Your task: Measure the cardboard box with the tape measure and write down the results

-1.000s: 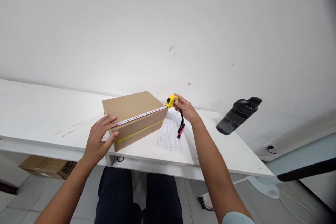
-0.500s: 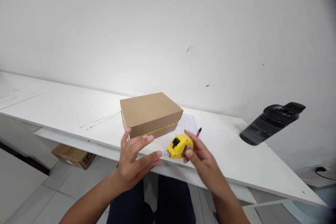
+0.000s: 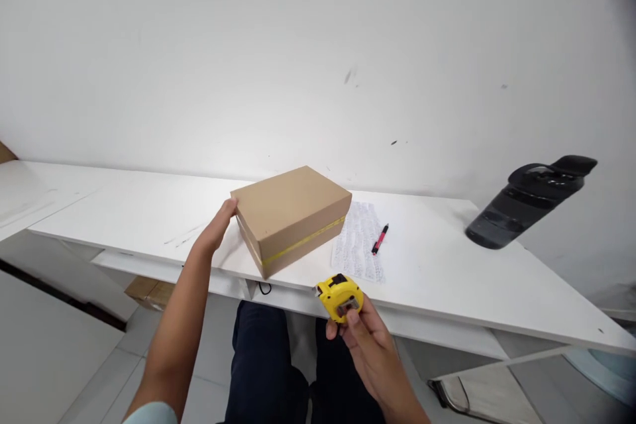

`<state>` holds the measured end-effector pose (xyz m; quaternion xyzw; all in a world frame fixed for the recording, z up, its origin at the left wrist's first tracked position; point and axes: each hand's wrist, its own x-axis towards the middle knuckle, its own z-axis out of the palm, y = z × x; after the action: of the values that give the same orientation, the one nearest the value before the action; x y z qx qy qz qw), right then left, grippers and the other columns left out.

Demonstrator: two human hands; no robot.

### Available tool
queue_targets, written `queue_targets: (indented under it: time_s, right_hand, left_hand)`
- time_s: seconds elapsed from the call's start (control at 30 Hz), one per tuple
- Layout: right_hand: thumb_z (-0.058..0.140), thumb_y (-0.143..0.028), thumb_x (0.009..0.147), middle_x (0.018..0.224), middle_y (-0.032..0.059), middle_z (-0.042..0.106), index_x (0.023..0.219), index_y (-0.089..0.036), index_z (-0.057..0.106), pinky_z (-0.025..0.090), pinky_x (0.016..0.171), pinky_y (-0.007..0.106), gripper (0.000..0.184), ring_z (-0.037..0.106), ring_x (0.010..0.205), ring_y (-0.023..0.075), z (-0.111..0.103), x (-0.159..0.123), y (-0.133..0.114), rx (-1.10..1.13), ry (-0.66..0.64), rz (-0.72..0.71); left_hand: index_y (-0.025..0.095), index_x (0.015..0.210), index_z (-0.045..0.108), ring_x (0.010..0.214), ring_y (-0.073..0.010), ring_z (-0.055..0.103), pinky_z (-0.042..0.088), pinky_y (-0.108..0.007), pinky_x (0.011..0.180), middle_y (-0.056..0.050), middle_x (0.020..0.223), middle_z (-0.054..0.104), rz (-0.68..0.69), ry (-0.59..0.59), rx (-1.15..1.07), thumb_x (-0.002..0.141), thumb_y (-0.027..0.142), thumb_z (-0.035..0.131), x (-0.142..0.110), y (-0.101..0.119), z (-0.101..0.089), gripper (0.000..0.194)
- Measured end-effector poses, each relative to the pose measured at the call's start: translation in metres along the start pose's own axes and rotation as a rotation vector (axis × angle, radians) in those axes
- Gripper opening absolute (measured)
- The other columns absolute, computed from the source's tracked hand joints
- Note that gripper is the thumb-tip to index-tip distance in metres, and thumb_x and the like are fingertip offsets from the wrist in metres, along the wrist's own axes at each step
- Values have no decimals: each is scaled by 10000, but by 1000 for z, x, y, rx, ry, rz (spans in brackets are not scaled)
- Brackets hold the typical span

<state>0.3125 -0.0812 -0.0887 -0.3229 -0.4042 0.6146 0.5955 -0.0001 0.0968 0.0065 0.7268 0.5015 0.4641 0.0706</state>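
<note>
A closed brown cardboard box [image 3: 293, 202] sits at an angle on the white table, with a thin yellow band along its lower side. My left hand [image 3: 223, 218] holds the box at its left rear corner; its fingers are mostly hidden behind that side. In my right hand [image 3: 365, 334] is a yellow tape measure [image 3: 340, 298], held in front of the table edge, its metal clip facing up and its blade drawn in to a short tip. A sheet of paper [image 3: 355, 248] with rows of writing lies right of the box, and a red and black pen [image 3: 380, 239] is on its right edge.
A dark shaker bottle [image 3: 527, 205] stands at the right of the table [image 3: 432, 265], near the wall. Under the tabletop runs an open shelf [image 3: 447, 334]. Another cardboard box [image 3: 149, 291] is on the floor at the left.
My left hand has left the tape's tip and reached forward to the box's left rear corner. The tape measure has moved down and closer to me in my right hand. The view has shifted slightly.
</note>
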Motion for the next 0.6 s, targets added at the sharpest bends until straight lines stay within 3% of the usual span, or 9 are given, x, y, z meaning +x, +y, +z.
queue_targets:
  time_s: [0.13,0.2,0.23,0.27,0.3,0.37,0.43,0.5,0.6]
  right_hand:
    - [621,-515,962,983,42,710,1304,-316,607,595,674,355,396,664,632,154,-9,12,-25,-64,-45,-155]
    - [589,-483,989,1031,41,699,1339,-326,594,603,691,347,384,668,646,144,-17,14,-43,-133,-76,-237]
    - [575,-469,999,1063,42,691,1364,-340,583,607,685,338,387,665,652,140,-20,13,-52,-170,-85,-272]
    - [560,-457,1008,1089,43,682,1389,-356,571,608,666,323,394,660,652,135,-21,11,-61,-210,-94,-300]
    - [545,-445,1016,1107,44,676,1414,-373,555,607,639,304,404,654,648,130,-21,7,-69,-256,-109,-323]
    - [534,-432,1021,1131,50,680,1465,-396,513,611,629,279,445,665,678,138,-17,-2,-83,-382,-180,-360]
    - [545,-448,1012,1171,59,691,1508,-403,466,628,711,277,504,700,797,170,-11,-12,-92,-525,-300,-387]
    - [544,-481,1006,1232,60,693,1540,-404,420,627,819,285,554,712,939,200,-7,-18,-96,-621,-410,-402]
    - [542,-476,1009,1256,53,698,1561,-399,390,617,867,279,578,713,986,200,-10,-20,-97,-668,-420,-434]
  left_hand:
    - [194,1398,549,1231,-274,640,530,-455,1025,-133,1297,689,-166,-124,-3,1051,589,268,-71,34,-3,596]
    - [217,1439,512,1349,-318,550,438,-544,1123,-146,1404,622,-217,0,102,1045,565,335,-112,60,4,555]
    - [209,1464,486,1426,-351,466,362,-598,1169,-171,1462,567,-174,159,208,1025,556,419,-130,76,9,564]
    - [204,1495,450,1504,-378,347,272,-636,1211,-191,1538,484,-86,312,296,987,558,515,-144,92,15,623]
    - [215,1513,430,1542,-374,277,213,-640,1237,-188,1581,432,45,378,326,954,566,577,-155,109,21,676]
    - [255,1485,466,1543,-322,295,157,-613,1276,-145,1549,491,347,370,294,911,580,646,-166,139,30,684]
    - [285,1327,604,1408,-241,499,169,-564,1298,-71,1324,692,599,268,216,926,462,677,-167,161,34,444]
    - [287,1109,699,1186,-181,651,176,-531,1307,-2,1045,790,744,220,192,929,264,677,-163,170,30,183]
    - [302,972,722,978,-157,706,141,-526,1314,39,854,789,813,219,243,916,194,669,-158,154,17,133]
